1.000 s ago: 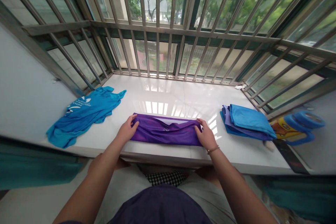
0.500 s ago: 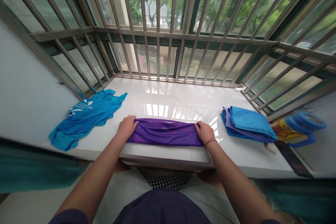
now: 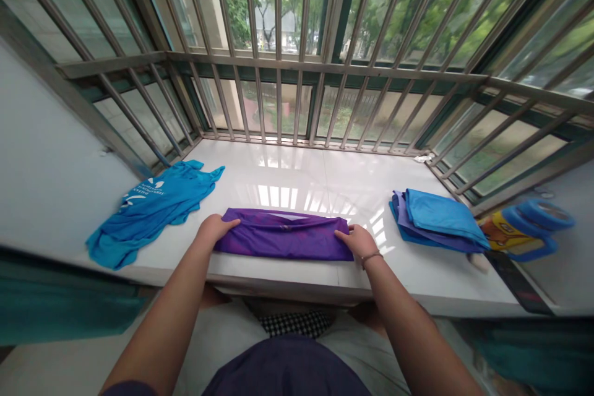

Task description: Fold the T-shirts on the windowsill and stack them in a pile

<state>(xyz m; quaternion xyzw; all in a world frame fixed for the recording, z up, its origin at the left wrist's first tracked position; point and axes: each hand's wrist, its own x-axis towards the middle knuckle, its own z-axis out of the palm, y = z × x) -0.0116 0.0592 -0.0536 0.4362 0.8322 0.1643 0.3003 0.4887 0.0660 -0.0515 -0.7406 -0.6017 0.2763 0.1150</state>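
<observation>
A purple garment (image 3: 285,238), folded into a long flat strip, lies on the white sill in front of me. My left hand (image 3: 214,229) grips its left end, the thumb on top and the other fingers hidden beneath the cloth. At the opposite end my right hand (image 3: 357,240), with a band at the wrist, pinches the cloth between thumb and fingers. The strip's upper edge gapes a little from the layer below. Whether it is a shirt or another garment I cannot tell.
A crumpled blue T-shirt (image 3: 158,207) with white print lies on the left. To the right sits a stack of folded blue and purple clothes (image 3: 440,219), beside a blue and yellow jug (image 3: 522,232) and a dark phone (image 3: 520,284). Metal bars (image 3: 278,62) close off the window behind the sill (image 3: 297,167).
Both hands and the purple strip have shifted slightly to the left. My left thumb now lies over the cloth, and my right thumb reaches further onto its end.
</observation>
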